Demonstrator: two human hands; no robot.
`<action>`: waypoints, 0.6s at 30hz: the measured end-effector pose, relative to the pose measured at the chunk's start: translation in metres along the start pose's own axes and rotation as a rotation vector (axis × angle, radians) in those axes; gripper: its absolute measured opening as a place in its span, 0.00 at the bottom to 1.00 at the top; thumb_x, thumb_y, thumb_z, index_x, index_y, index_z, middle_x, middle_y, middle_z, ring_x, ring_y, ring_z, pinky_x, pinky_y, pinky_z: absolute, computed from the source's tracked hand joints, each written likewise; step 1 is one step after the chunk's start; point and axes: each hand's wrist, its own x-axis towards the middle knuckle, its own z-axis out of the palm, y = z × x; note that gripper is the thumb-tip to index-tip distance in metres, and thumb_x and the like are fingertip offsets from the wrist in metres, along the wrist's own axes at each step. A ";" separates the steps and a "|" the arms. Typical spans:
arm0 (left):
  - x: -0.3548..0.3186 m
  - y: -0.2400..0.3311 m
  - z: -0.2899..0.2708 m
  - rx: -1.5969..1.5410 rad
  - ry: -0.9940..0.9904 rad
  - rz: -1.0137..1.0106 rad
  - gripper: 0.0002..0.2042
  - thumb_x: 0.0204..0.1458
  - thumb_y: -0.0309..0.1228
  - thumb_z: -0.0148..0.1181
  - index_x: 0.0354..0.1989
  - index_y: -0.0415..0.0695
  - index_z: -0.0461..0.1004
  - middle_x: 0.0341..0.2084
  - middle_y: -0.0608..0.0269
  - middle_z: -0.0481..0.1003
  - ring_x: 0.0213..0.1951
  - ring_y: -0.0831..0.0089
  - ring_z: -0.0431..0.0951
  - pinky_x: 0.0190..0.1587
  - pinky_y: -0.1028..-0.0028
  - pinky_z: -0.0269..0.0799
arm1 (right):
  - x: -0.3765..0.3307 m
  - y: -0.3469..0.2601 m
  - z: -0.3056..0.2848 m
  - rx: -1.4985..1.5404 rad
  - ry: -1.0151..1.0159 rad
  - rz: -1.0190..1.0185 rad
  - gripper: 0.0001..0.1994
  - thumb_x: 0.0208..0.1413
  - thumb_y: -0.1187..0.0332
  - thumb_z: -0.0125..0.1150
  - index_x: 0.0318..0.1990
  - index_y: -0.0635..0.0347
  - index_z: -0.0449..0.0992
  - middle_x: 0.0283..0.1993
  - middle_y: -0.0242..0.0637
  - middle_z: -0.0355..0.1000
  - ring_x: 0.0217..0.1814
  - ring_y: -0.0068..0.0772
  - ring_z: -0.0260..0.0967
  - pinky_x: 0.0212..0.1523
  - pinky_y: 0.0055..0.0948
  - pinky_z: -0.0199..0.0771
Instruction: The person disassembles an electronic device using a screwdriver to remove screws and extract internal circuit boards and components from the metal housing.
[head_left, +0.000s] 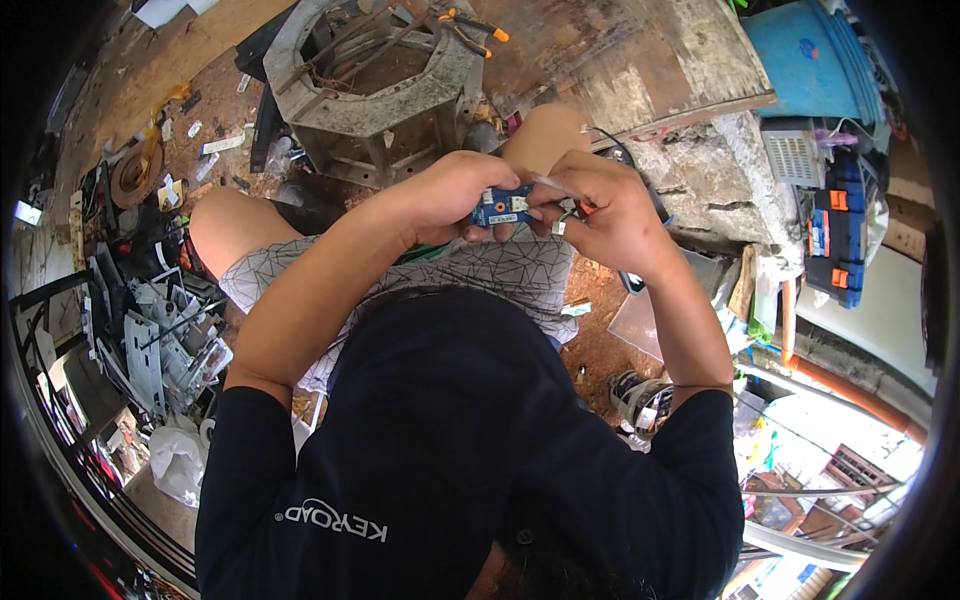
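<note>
A small blue circuit board (pixel 500 208) is pinched in my left hand (pixel 460 188), held above my lap with its white connector side showing. My right hand (pixel 612 205) is closed at the board's right edge, its fingertips against a white connector there. A thin tool with a reddish-orange part (pixel 587 209) shows between the right fingers; its kind is too covered to tell. A small whitish piece (pixel 558 228) sticks out below those fingers.
Ahead stands an octagonal metal stand (pixel 375 120) with orange-handled pliers (pixel 475 30) on its rim. Scrap metal parts (pixel 160 340) are heaped at the left. To the right are a concrete block (pixel 710 185), a blue bucket (pixel 810 60) and a blue-and-orange case (pixel 838 230).
</note>
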 end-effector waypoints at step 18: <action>-0.002 0.003 0.008 0.063 0.023 0.036 0.16 0.57 0.28 0.44 0.48 0.32 0.73 0.31 0.55 0.78 0.20 0.78 0.71 0.13 0.81 0.58 | -0.004 0.000 0.011 -0.088 0.087 -0.021 0.13 0.33 0.83 0.62 0.31 0.58 0.78 0.28 0.36 0.72 0.30 0.40 0.72 0.31 0.34 0.70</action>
